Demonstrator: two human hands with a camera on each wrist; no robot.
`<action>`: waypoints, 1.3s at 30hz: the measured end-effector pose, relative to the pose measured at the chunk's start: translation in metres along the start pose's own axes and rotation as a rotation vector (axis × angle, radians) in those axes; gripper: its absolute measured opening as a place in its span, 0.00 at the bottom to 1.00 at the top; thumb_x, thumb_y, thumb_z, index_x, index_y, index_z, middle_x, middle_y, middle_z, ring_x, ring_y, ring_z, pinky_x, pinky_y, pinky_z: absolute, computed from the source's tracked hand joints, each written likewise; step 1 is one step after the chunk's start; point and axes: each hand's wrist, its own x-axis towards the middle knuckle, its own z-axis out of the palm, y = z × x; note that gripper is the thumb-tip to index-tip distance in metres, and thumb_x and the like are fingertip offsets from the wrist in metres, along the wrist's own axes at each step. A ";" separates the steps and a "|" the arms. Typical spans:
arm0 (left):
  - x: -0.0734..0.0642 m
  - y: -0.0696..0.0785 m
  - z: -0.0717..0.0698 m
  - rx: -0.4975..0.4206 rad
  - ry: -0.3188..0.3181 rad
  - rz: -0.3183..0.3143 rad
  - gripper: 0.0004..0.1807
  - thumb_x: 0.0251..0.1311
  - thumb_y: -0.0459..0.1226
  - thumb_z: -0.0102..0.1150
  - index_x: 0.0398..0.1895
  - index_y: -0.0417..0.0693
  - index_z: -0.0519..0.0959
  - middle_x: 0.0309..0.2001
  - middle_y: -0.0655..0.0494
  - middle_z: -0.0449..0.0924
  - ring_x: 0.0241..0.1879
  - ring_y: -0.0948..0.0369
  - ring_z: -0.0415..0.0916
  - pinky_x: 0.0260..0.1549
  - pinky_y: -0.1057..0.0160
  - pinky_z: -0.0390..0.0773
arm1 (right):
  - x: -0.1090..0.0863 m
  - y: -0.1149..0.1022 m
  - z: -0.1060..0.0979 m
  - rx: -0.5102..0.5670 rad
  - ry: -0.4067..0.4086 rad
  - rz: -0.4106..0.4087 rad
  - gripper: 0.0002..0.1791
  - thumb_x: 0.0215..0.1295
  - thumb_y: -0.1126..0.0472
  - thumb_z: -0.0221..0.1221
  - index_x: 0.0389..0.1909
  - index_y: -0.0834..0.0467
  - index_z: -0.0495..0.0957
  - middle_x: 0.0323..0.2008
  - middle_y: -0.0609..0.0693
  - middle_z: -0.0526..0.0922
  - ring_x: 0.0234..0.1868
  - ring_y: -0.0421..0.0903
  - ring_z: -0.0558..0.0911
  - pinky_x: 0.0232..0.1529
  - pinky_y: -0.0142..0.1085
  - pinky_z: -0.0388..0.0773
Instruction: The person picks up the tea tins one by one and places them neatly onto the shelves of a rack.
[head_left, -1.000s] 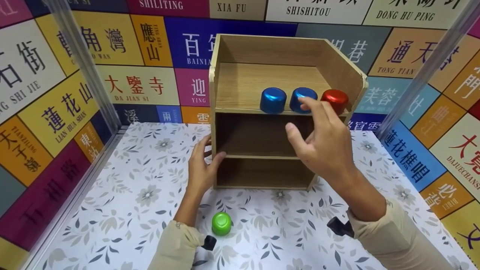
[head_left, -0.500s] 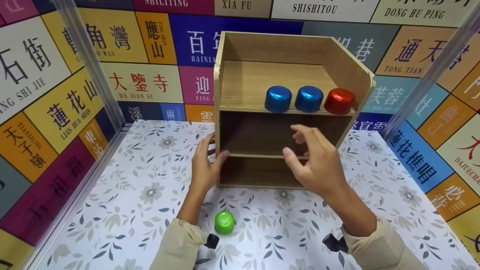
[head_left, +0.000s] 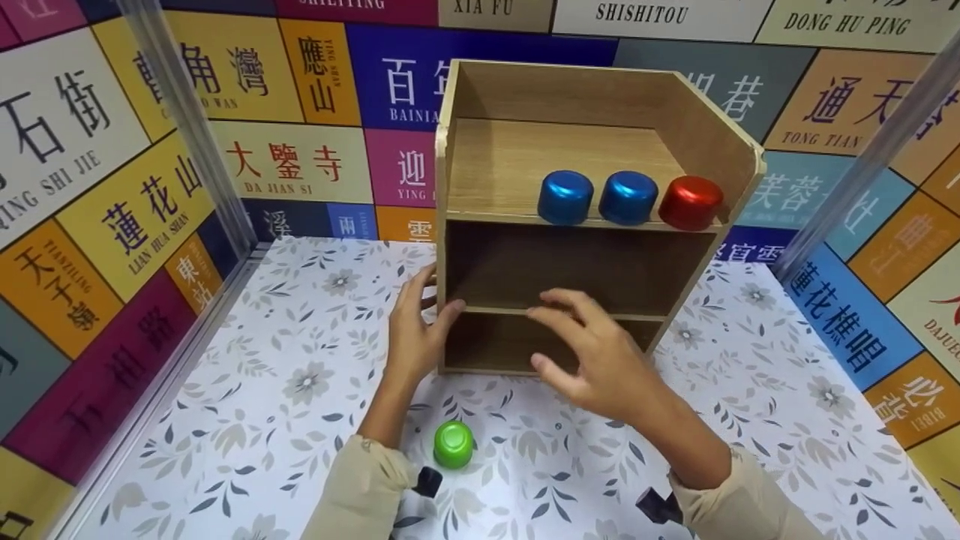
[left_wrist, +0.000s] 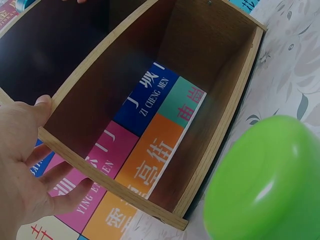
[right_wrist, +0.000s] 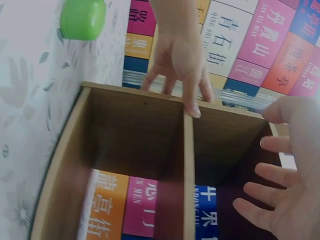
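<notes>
A small wooden shelf (head_left: pixel 551 139) stands on the table. My left hand (head_left: pixel 415 330) holds its left side panel, thumb at the front edge by the middle board and fingers along the outside. In front of the lower compartments hovers my right hand (head_left: pixel 600 360), fingers spread and loosely bent, holding nothing. Two shiny blue cups (head_left: pixel 565 198) and a red cup (head_left: pixel 691 202) sit upside down in a row along the top board's front edge. A green cup (head_left: pixel 453 444) rests upside down on the table, near the left wrist; it looms large in the left wrist view.
A white cloth with a grey leaf pattern (head_left: pixel 307 382) covers the table. Colourful sign-printed walls (head_left: pixel 292 161) close off the back and sides, with clear strips at the corners. Both lower compartments show no back panel in the wrist views.
My right hand has come down and left from beside the cups on the top board to the front of the lower compartments. The left hand keeps its place on the side panel.
</notes>
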 end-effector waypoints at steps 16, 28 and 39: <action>0.002 0.001 0.003 -0.017 -0.006 0.049 0.33 0.68 0.45 0.65 0.74 0.55 0.68 0.62 0.47 0.75 0.63 0.52 0.76 0.61 0.49 0.82 | -0.010 -0.010 0.053 -0.083 -0.185 -0.257 0.36 0.61 0.45 0.68 0.71 0.41 0.71 0.67 0.50 0.75 0.50 0.45 0.84 0.49 0.45 0.84; 0.001 0.000 0.000 -0.018 -0.006 0.025 0.33 0.67 0.46 0.65 0.74 0.56 0.68 0.62 0.47 0.75 0.60 0.50 0.79 0.60 0.49 0.83 | -0.022 -0.024 0.091 -0.094 -0.334 -0.270 0.32 0.65 0.44 0.63 0.71 0.40 0.72 0.65 0.48 0.77 0.52 0.46 0.85 0.49 0.50 0.83; 0.001 -0.003 -0.002 -0.003 0.004 0.046 0.33 0.67 0.45 0.66 0.73 0.52 0.69 0.60 0.47 0.75 0.61 0.53 0.77 0.59 0.53 0.83 | -0.033 -0.028 0.122 -0.158 -0.384 -0.322 0.32 0.67 0.34 0.57 0.70 0.40 0.71 0.57 0.43 0.79 0.46 0.42 0.85 0.44 0.50 0.83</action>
